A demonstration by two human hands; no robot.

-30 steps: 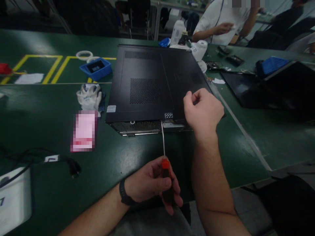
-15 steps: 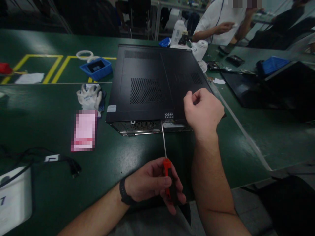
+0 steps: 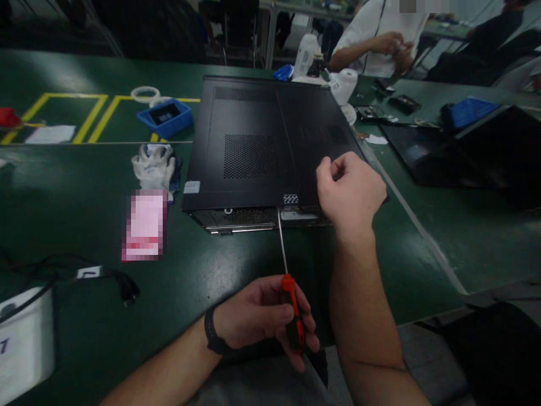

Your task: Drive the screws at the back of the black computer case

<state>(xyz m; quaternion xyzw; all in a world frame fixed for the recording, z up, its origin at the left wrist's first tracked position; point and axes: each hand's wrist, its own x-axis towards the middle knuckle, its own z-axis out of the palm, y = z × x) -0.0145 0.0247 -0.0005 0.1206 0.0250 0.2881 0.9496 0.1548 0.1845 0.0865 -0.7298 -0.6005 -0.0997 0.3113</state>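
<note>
A black computer case [image 3: 253, 118] lies flat on the green table, its ported end facing me. My left hand [image 3: 270, 316], with a dark band at the wrist, is closed around the red and black handle of a screwdriver [image 3: 291, 304]. The long metal shaft reaches up to the case's near edge, beside a silver plate [image 3: 299, 216]. What the tip touches is too small to make out. My right hand [image 3: 350, 189] rests as a loose fist on the case's near right corner, with nothing visible in it.
Left of the case are work gloves [image 3: 154, 166], a blurred pink item [image 3: 146, 223] and a blue bin [image 3: 181, 121]. Black cables [image 3: 122, 285] lie nearer. A small white fan [image 3: 342, 84] and a dark panel [image 3: 414, 146] are at right. A co-worker in white [image 3: 380, 45] stands behind.
The screwdriver handle has turned within my left fingers, so its red part shows on another side. My right hand has hardly moved. The co-worker's hands have come together lower down.
</note>
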